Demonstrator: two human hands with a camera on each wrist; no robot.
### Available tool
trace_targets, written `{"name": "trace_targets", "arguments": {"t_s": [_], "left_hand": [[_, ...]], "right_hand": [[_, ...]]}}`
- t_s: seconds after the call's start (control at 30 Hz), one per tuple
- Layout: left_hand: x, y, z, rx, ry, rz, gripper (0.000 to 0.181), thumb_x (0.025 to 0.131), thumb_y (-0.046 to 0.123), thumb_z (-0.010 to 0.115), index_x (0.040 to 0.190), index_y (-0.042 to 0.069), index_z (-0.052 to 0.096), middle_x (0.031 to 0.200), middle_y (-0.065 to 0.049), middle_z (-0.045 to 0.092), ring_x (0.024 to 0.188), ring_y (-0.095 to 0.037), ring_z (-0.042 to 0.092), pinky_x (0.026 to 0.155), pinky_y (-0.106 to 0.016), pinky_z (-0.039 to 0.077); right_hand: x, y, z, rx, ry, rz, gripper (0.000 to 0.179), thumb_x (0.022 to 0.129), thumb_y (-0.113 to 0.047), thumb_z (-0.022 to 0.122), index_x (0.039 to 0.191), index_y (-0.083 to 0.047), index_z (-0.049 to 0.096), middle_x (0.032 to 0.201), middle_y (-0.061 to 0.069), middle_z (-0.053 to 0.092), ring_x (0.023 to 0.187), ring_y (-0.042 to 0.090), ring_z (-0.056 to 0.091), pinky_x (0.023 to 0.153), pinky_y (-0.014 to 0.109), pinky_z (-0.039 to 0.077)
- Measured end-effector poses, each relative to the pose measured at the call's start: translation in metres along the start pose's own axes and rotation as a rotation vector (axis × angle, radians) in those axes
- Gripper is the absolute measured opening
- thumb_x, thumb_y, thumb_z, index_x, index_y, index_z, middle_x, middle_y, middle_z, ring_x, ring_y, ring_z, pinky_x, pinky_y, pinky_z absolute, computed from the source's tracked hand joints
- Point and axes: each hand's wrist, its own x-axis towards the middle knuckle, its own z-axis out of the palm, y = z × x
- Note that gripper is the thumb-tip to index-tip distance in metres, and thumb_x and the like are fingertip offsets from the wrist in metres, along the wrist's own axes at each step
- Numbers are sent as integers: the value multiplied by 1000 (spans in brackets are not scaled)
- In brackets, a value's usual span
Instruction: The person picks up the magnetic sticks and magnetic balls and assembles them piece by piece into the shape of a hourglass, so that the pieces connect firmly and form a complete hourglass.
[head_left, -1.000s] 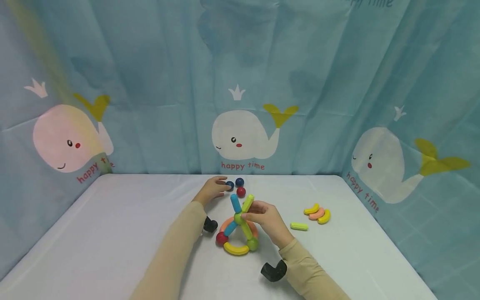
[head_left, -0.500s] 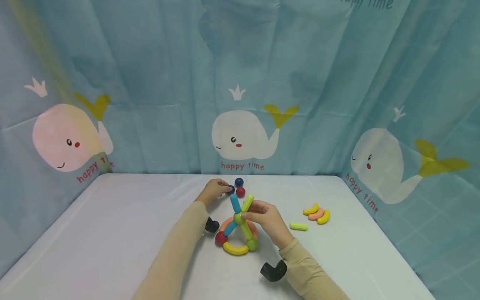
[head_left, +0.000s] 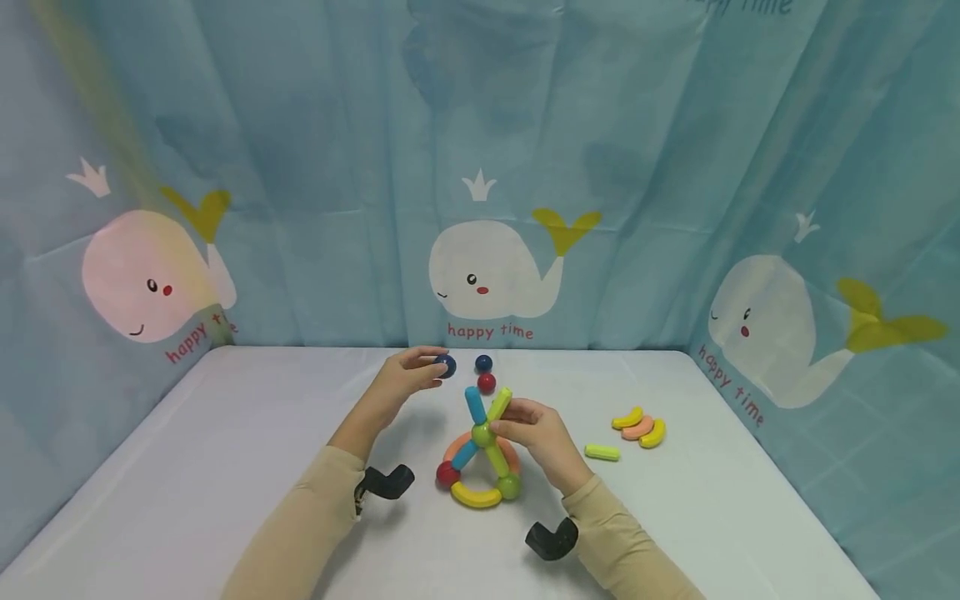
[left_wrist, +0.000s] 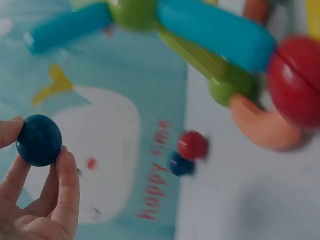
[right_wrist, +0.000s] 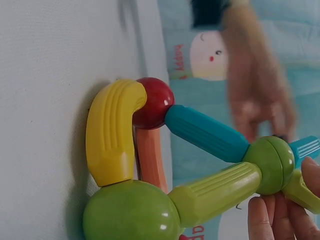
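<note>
Fingertips of the left hand pinch a dark-blue ball above the white table; the right hand grasps a multicoloured ball-and-rod frame beside its upper green ball.

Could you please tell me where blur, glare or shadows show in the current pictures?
Left wrist view: dim, the blue stick at upper left blurred, the held blue ball sharper; right wrist view: the left hand smeared in the background, small glints on the nearest green ball; head view: brighter, soft shadows on the white table.
</note>
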Motion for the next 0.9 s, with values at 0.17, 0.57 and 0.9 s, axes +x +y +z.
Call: {"name": "trace_targets", "arguments": {"t_s": [0.17,0.57,0.9], "left_hand": [[-29,32,7,94,-28,136,43,91,30,72,128,13,60,126,-12,65,115,-27,63,109,-50,46],[-41,34,25,231,6,187,37,89,32,74,122,17,66,119,-4,67,112,-22,62,95,-44,54],[-49,1,43,84,-5,105,47,88,30,76,130,16,61,120,-4,71,118,-22,61,106,-52,48]], "right_hand": [[0,-1,-1,-12,-3,-9,42,91,-27,71,126,-5,65,117,9,71,111,19,64,108,52,46],[0,0,-3,-13,5,-13,39,91,-28,72,124,-7,67,117,9,72,112,19,64,108,54,44],[2,-4,-12,103,47,-54,40,92,-15,69,128,1,62,121,17,69,104,21,70,94,35,57]]}}
